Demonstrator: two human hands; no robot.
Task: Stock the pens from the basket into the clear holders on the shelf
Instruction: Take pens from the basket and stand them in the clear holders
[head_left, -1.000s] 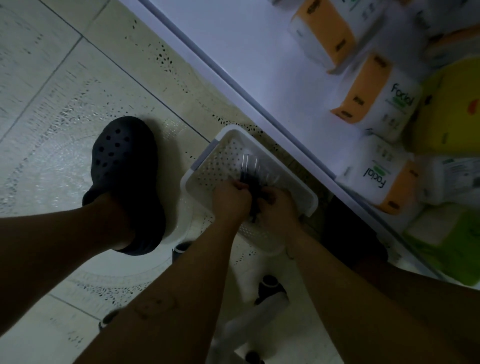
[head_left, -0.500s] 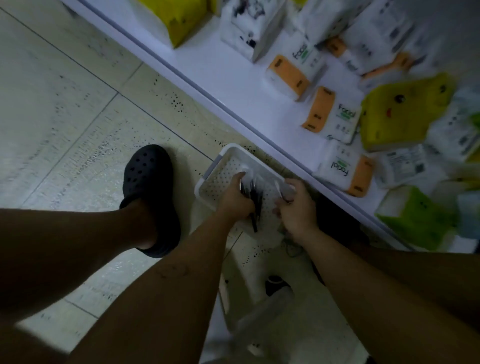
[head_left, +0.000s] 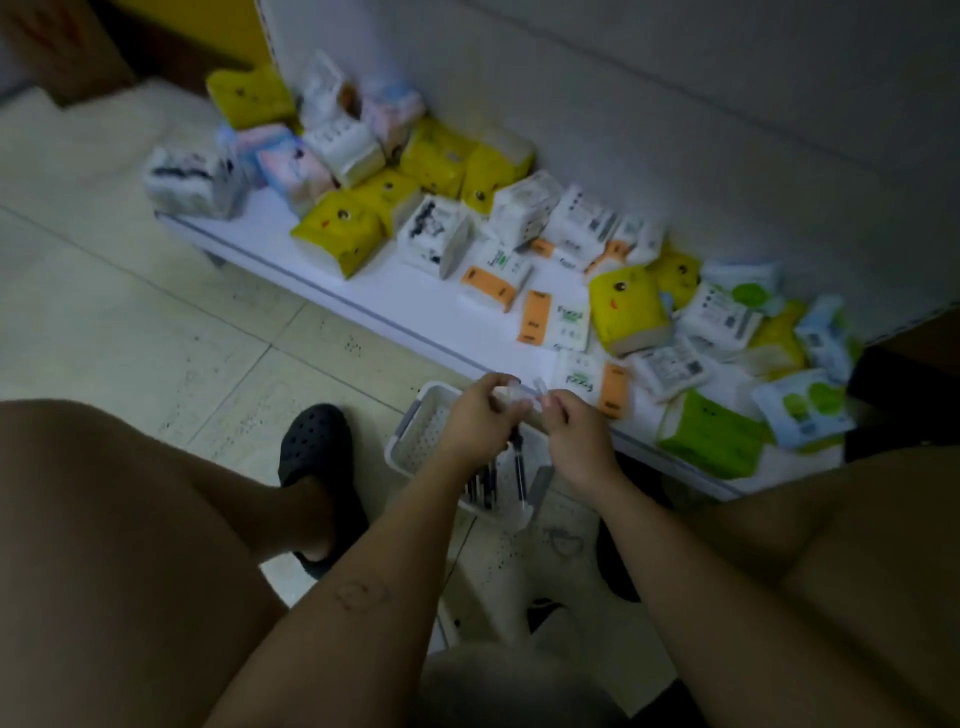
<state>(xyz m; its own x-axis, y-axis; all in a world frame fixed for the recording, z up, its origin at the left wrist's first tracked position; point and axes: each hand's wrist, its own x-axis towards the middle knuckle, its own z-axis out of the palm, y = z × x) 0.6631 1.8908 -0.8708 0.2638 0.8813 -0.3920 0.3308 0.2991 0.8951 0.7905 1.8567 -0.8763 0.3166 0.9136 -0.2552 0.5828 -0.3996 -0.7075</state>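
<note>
My left hand has raised a gripped bunch of pens just above the basket beneath both hands; my right hand pinches a clear piece at their tops; shelving comes next, I judge.

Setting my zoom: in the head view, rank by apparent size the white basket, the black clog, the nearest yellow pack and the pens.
1. white basket and black clog: look alike, both partly hidden, so tied.
2. nearest yellow pack.
3. pens, smallest.
</note>
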